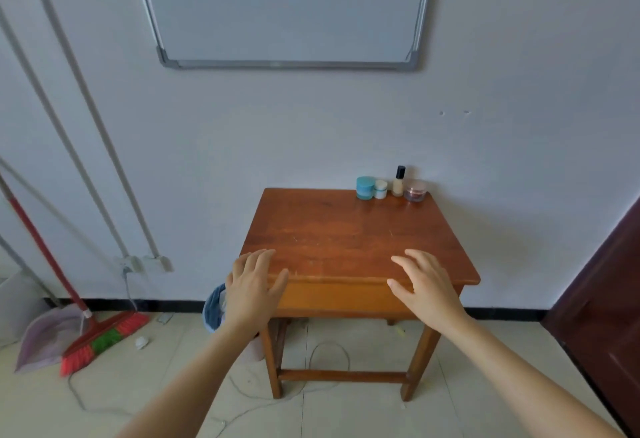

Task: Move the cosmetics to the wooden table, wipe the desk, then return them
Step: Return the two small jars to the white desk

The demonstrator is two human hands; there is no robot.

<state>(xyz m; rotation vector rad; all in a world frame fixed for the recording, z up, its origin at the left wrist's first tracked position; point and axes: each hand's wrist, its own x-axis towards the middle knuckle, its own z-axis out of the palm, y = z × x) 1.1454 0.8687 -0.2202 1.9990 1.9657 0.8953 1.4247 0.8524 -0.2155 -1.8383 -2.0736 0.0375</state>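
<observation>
Wooden worktop (346, 236), reddish-brown, stands against the white wall (519, 125). Your left hand (254, 285) is at its near left corner, palm down, fingers straight and slightly spread, thumb out along the front edge; it holds nothing. Your right hand (426, 285) is over the near edge, right of centre, palm down, fingers fanned apart and lightly bent; also holds nothing. Can't tell whether either hand rests on the wood or hangs just above it. The two hands are well apart from each other.

Task items: four containers in a row at the far right corner of the worktop, by the wall, well apart from both hands. Left to right:
- blue jar (365, 188)
- small white jar (380, 189), just beside the blue one, maybe touching, can't tell
- cream bottle (399, 186) with black cap
- clear jar (415, 190) with pinkish contents

All four upright.

Around it: whiteboard (287, 4) on the wall above; broom (104, 337) with red handle and red-green bristles leaning at left, dustpan (45, 340) beside it; bin (212, 309) with blue liner on the tiled floor (485, 385) just left of the worktop, partly behind your left wrist; white cable (329, 343) looped on the floor under the legs; dark door (609, 316) at the right edge
</observation>
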